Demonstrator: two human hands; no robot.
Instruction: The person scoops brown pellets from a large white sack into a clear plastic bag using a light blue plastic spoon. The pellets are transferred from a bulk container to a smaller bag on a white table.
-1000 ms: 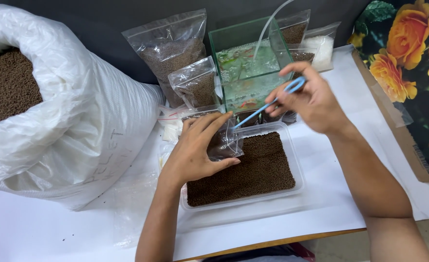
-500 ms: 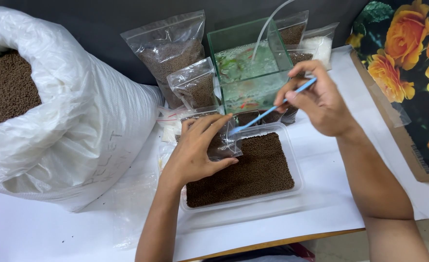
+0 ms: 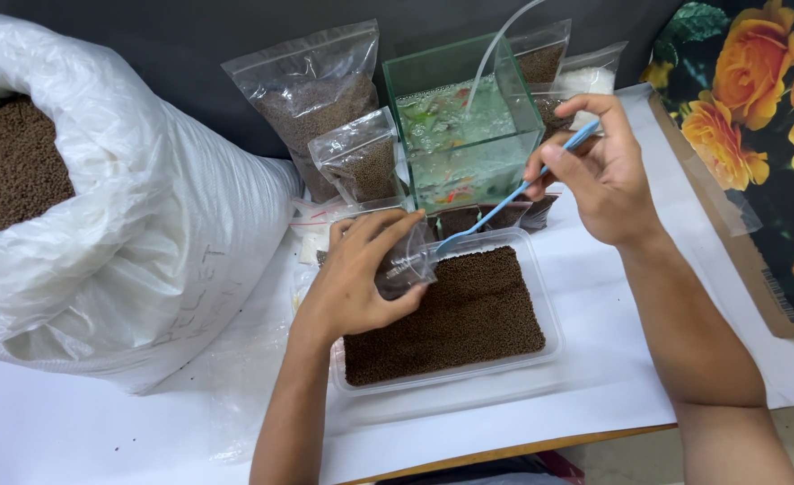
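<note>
Small clear bag (image 3: 406,265): held open by the left hand (image 3: 352,287) over the tray (image 3: 540,296) of brown pellets near the desk's front edge; judged light, limp, slippery, best pinched at the mouth. Blue scoop (image 3: 504,202): gripped by the right hand (image 3: 594,175). Sack (image 3: 145,233), left edge: pellets. Glass tank (image 3: 464,126), rear: water.

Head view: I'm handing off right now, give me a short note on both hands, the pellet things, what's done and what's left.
Left hand holds a small clear plastic bag open over the clear plastic tray of brown pellets.
Right hand holds a blue plastic spoon, its tip at the bag's mouth.
Done: filled clear zip bags of pellets stand at the back beside the green glass tank.
Left: the held bag looks only partly filled and is unsealed.
</note>
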